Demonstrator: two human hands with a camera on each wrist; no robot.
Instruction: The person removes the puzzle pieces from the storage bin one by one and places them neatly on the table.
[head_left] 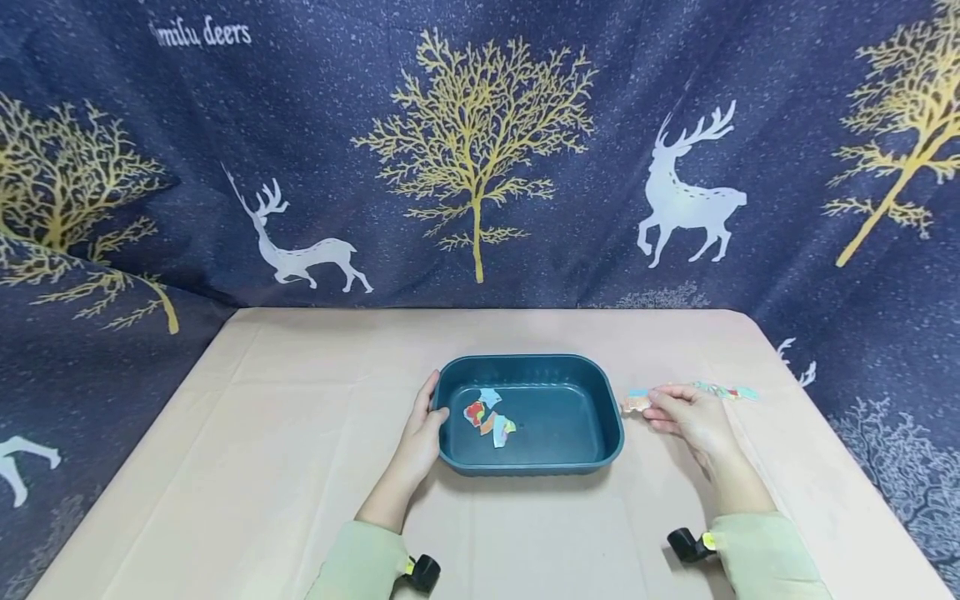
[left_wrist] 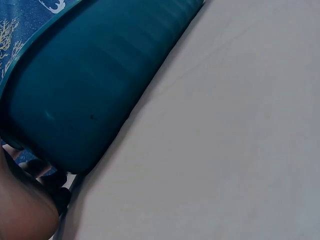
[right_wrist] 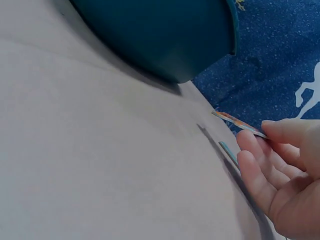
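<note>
A dark teal rectangular basin point(head_left: 558, 429) stands in the middle of the table. My left hand point(head_left: 420, 429) grips its left wall, with the thumb over the rim and the fingers outside. Several flat, colourful, irregular pieces point(head_left: 475, 412) lie on the basin's floor at the left. Just right of the basin, my right hand point(head_left: 697, 421) pinches a thin orange-and-blue piece point(head_left: 636, 403) between thumb and fingers. In the right wrist view this flat piece point(right_wrist: 235, 121) is seen nearly edge-on, raised above the table.
Behind my right hand, more flat, colourful pieces point(head_left: 738, 392) lie on the table, partly hidden by the hand. A pale cloth covers the table point(head_left: 225, 467). A dark blue curtain point(head_left: 525, 292) with deer and trees hangs along the back edge and sides.
</note>
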